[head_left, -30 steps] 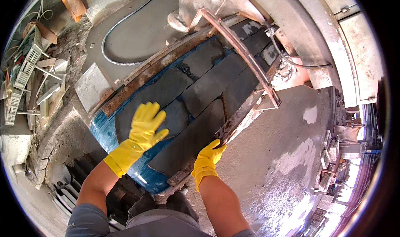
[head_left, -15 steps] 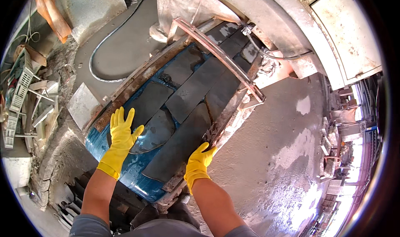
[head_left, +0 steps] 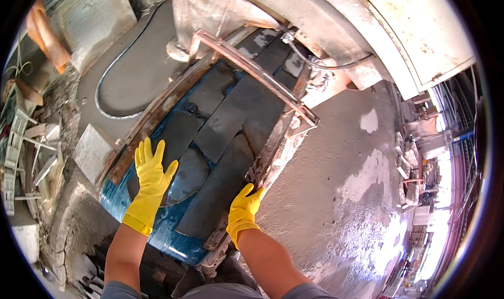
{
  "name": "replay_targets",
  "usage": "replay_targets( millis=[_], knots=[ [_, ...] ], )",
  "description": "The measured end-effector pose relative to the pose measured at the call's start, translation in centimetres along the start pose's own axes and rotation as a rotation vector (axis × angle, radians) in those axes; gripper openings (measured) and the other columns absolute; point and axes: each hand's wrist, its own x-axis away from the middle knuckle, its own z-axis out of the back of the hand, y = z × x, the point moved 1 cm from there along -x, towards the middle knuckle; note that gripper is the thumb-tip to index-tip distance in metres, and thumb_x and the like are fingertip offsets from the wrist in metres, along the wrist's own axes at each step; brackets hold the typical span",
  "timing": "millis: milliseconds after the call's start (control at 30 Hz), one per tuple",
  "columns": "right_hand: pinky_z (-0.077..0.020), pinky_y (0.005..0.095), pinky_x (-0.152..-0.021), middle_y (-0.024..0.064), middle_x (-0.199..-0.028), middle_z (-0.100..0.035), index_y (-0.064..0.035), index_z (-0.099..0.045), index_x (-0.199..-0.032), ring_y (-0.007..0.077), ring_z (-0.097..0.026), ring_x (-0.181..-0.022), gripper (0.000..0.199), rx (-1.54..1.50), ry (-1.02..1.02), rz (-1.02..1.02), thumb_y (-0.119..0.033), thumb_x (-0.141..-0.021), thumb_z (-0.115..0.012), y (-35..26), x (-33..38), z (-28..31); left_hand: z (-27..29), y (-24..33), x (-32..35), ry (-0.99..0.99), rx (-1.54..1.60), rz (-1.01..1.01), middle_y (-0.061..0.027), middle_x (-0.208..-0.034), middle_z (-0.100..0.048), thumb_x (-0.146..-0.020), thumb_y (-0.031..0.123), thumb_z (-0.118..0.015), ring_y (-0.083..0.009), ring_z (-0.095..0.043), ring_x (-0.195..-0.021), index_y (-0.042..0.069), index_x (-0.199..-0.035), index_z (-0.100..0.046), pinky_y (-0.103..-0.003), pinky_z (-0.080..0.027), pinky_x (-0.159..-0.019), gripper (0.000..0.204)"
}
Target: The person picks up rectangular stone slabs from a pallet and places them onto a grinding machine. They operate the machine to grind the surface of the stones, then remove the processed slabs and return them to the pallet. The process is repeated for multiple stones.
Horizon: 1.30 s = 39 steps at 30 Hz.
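Observation:
Dark grey flat stone slabs lie side by side on a blue belt (head_left: pixel 176 242) that slopes away from me between two rusty rails. My left hand (head_left: pixel 151 181), in a yellow rubber glove, has its fingers spread over the left side, beside a wet rounded slab (head_left: pixel 190 174) and a greyer slab (head_left: pixel 180 131). Whether its palm presses down is hard to see. My right hand (head_left: pixel 244 212), gloved the same way, rests its outstretched fingers at the right rail (head_left: pixel 272 157), next to a long dark slab (head_left: pixel 218 194). It grasps nothing visible.
A rusty metal crossbar (head_left: pixel 257 78) spans the belt farther off. A hose (head_left: pixel 98 89) curves over wet grey floor at the left. Rubble and pale crates (head_left: pixel 18 141) stand far left. A pale cabinet (head_left: pixel 420 26) is at the upper right, and wet floor (head_left: pixel 325 194) extends rightward.
The view has turned slightly, so the crossbar and surroundings appear shifted left. Both hands keep nearly the same places beside the slabs, with the left fingers still spread.

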Motion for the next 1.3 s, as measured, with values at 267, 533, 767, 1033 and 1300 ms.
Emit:
replay_targets(
  millis=[267,533,767,1033,1300],
  knots=[
    [-0.0472,0.0467,-0.112,0.0319,-0.146,-0.058,0.0042,-0.043,-0.154,0.0476,-0.057,-0.132,0.07,0.004,0.103,0.045,-0.044,-0.105,-0.056,1.6,-1.3,0.1,-6.8,5.4,-9.0,-0.018,-0.001,-0.271,-0.0254,-0.161,-0.046,-0.087,0.044,-0.08,-0.0474,-0.04,-0.149,0.018,-0.153,-0.056,-0.058,-0.024,-0.126,0.075],
    [-0.0488,0.046,-0.11,0.0303,-0.146,-0.058,0.0036,-0.043,-0.155,0.0474,-0.059,-0.131,0.069,-0.042,0.078,0.027,-0.043,-0.106,-0.056,1.0,-0.2,-0.6,-7.1,4.0,-8.6,-0.022,-0.083,-0.302,-0.0247,-0.162,-0.045,-0.092,0.049,-0.074,-0.0474,-0.041,-0.148,0.017,-0.151,-0.058,-0.06,-0.024,-0.126,0.069],
    [-0.0501,0.0423,-0.109,0.0257,-0.149,-0.058,0.0014,-0.042,-0.155,0.0439,-0.058,-0.133,0.067,-0.012,0.055,-0.014,-0.039,-0.105,-0.059,0.9,0.2,-0.7,-7.0,3.8,-9.1,-0.067,-0.124,-0.279,-0.0235,-0.163,-0.044,-0.092,0.044,-0.076,-0.0469,-0.04,-0.149,0.02,-0.154,-0.055,-0.059,-0.027,-0.125,0.07],
    [-0.0486,0.0358,-0.109,0.0198,-0.15,-0.056,-0.0006,-0.042,-0.156,0.038,-0.058,-0.132,0.065,-0.063,0.086,-0.017,-0.038,-0.106,-0.061,2.0,0.0,-1.4,-4.0,12.3,-7.8,-0.323,0.125,-0.223,-0.0288,-0.151,-0.05,-0.089,0.053,-0.071,-0.0494,-0.045,-0.139,0.005,-0.146,-0.055,-0.062,-0.032,-0.117,0.076],
    [-0.0524,0.0518,-0.098,0.0313,-0.13,-0.063,0.0052,-0.047,-0.147,0.0501,-0.062,-0.115,0.071,-0.097,0.005,-0.12,-0.042,-0.097,-0.066,0.6,-1.1,0.4,-4.0,25.8,-2.7,-0.492,0.01,-0.218,-0.0285,-0.149,-0.05,-0.08,0.048,-0.078,-0.049,-0.044,-0.138,0.011,-0.146,-0.056,-0.064,-0.032,-0.115,0.079]
  ],
)
